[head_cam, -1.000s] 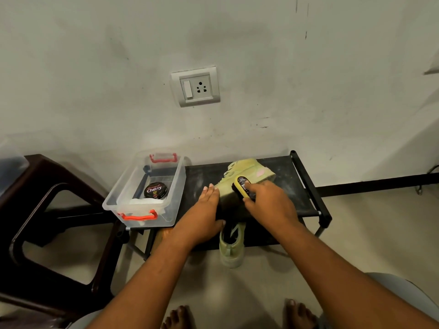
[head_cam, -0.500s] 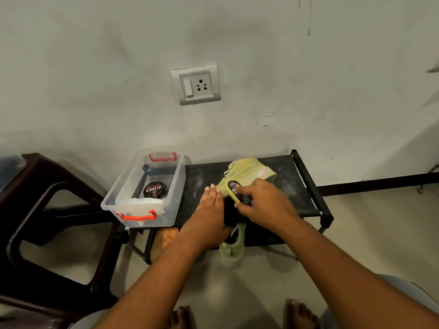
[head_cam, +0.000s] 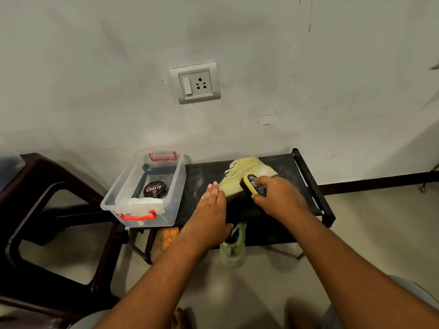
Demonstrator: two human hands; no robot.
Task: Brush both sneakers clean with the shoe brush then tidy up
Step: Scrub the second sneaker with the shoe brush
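Observation:
A pale green sneaker (head_cam: 247,170) lies on the top shelf of a black shoe rack (head_cam: 306,176). My left hand (head_cam: 211,210) lies flat with straight fingers against the sneaker's near left side. My right hand (head_cam: 280,198) grips a yellow shoe brush (head_cam: 251,185) with dark bristles, which is pressed onto the sneaker's side. The second pale green sneaker (head_cam: 232,250) stands on the rack's lower level, its toe sticking out toward me, partly hidden by my left hand.
A clear plastic box (head_cam: 175,191) with red latches sits on the rack's left end and holds a black tin of Cherry polish (head_cam: 155,189). A dark brown plastic chair (head_cam: 47,210) stands at the left. An orange item (head_cam: 169,236) lies under the rack.
The brush went left along the sneaker and has come back to the right. My left hand has stayed flat against the shoe.

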